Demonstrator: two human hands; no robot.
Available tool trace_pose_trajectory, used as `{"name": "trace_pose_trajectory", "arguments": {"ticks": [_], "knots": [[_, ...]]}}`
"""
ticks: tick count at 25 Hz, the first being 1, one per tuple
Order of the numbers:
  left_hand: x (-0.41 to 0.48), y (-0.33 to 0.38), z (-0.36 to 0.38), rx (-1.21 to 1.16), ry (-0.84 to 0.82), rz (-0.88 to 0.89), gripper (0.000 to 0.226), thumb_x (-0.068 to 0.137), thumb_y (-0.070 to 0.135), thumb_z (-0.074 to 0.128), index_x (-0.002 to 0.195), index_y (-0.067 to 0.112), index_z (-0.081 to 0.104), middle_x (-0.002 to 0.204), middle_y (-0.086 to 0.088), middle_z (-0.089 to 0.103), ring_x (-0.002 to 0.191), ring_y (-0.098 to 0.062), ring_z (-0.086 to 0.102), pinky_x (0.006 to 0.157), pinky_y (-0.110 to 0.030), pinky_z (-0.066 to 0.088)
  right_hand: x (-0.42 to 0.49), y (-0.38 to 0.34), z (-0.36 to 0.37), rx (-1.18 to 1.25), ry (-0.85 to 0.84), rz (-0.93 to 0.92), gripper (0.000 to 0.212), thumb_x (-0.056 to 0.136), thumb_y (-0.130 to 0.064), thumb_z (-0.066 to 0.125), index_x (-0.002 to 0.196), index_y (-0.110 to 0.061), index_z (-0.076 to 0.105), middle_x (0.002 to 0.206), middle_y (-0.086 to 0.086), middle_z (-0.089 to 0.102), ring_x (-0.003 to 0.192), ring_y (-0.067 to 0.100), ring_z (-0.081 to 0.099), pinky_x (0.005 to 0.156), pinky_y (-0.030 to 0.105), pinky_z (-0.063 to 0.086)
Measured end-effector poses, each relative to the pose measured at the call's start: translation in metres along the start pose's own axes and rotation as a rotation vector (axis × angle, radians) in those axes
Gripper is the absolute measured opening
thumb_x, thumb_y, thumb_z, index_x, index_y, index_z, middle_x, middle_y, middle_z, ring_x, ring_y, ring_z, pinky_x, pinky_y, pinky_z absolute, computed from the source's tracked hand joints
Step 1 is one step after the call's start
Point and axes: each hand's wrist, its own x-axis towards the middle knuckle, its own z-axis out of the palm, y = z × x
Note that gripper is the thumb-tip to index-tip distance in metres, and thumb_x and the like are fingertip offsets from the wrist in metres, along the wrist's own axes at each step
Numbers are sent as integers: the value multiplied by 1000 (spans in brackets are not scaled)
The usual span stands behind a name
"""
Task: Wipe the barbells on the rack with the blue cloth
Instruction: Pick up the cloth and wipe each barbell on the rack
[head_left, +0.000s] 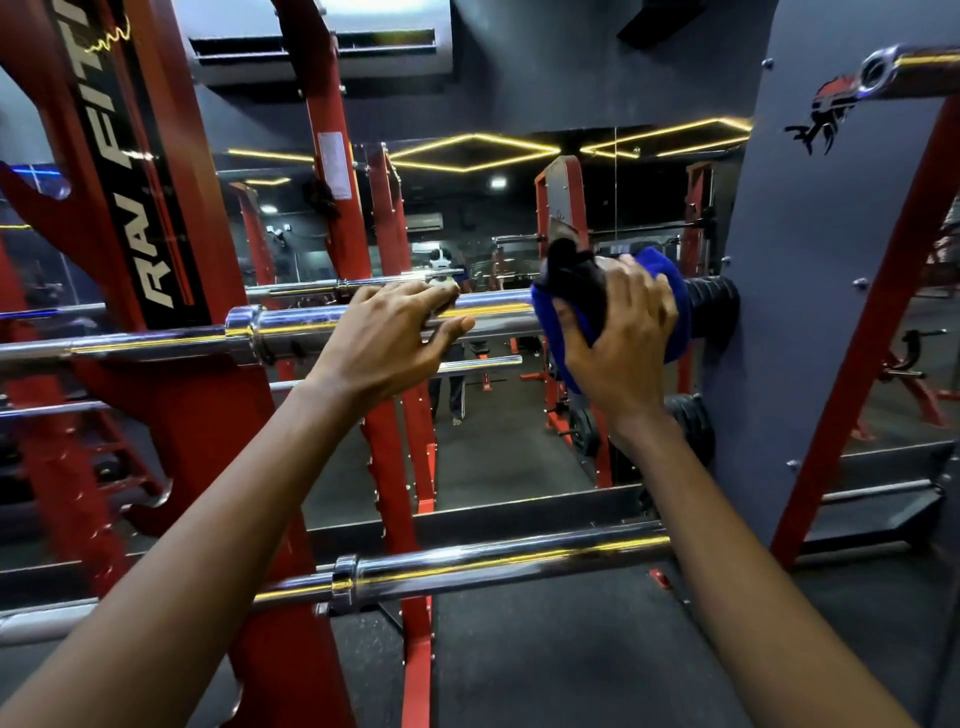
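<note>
A chrome barbell (291, 327) lies level across the red rack (171, 291) at chest height. My left hand (384, 343) rests on its sleeve, fingers over the top and thumb in front. My right hand (623, 338) grips the blue cloth (670, 280), which is wrapped round the right end of that sleeve; a dark part of the cloth shows between my fingers. A second chrome barbell (493, 564) lies lower on the rack, in front of my forearms. The end of a third barbell (883, 73) sticks in at the top right.
A mirror wall (467, 249) stands behind the rack and reflects more red racks and bars. A grey panel (795, 291) with a black peg (714, 301) stands right of the cloth. Black weight plates (693, 421) hang below. Dark rubber floor (519, 649) lies beneath.
</note>
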Motion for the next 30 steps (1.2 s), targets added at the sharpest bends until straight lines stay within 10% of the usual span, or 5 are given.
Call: {"name": "trace_pose_trajectory", "arguments": {"ticks": [4,10,19,26,30], "knots": [[-2,-2,11,27,35,-11,57,99,61,41,145,30,53,136,2,64,121,-23,61,97,-40,37,-4,12,-5,210,105,300,69,102,-61,42,142,-6,48,144,14,55,140,32,46,117,54,36],[-5,1,11,55,52,-15,53,101,60,40,146,36,51,136,5,64,120,-22,60,96,-39,36,-26,-29,4,27,-130,-68,60,103,-52,41,145,-10,47,157,9,44,155,28,23,128,50,9],[-4,6,14,79,67,-40,52,99,59,41,143,35,55,129,3,67,116,-26,61,99,-42,38,-1,-13,-17,23,-155,89,57,105,-47,42,143,-5,49,149,13,51,150,30,33,126,51,13],[-31,53,30,-20,137,139,47,96,23,45,141,15,57,147,-9,54,134,-27,50,111,-43,35,18,3,-72,347,-162,484,42,105,-39,52,133,-7,55,126,14,68,116,32,63,90,26,43],[-47,88,49,-326,-65,137,47,93,15,52,140,18,57,138,-6,60,122,-23,55,104,-41,47,18,55,-94,230,-344,666,55,103,-50,50,140,-10,52,134,17,65,126,37,59,107,40,45]]}}
